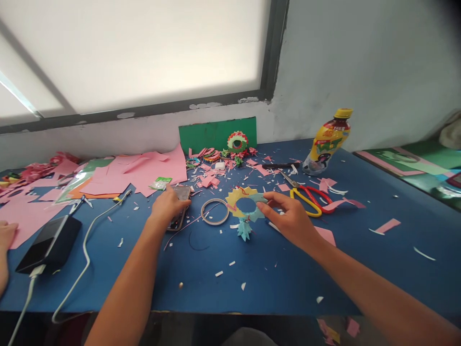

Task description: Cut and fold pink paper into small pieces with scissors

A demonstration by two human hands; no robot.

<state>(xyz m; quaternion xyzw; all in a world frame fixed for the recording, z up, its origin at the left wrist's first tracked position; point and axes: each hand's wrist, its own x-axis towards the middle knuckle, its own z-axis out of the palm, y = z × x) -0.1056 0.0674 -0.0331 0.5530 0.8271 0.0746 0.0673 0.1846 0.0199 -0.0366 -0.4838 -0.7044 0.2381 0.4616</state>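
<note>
My right hand [288, 216] pinches the edge of a folded-paper ring ornament [240, 198], half yellow and half light blue, with spiky edges. A small light-blue paper star [244, 229] hangs beneath the ring. My left hand [166, 207] lies across a phone [180, 194], thumb over its right edge and fingers at the far left; its grip is partly hidden. Beside the phone is a small green-and-clear packet [160, 183]. A roll of narrow tape [215, 212] sits flat between my hands. Scissors with yellow and red handles [309, 199] rest beyond my right hand.
Pink paper sheets [144, 168] cover the back left. Paper scraps [209, 180] scatter around a finished ring ornament [237, 142] by a green board [216, 132]. A tilted drink bottle [327, 142] stands back right. A black device [50, 242] with white cable and another person's hand [7, 233] are left.
</note>
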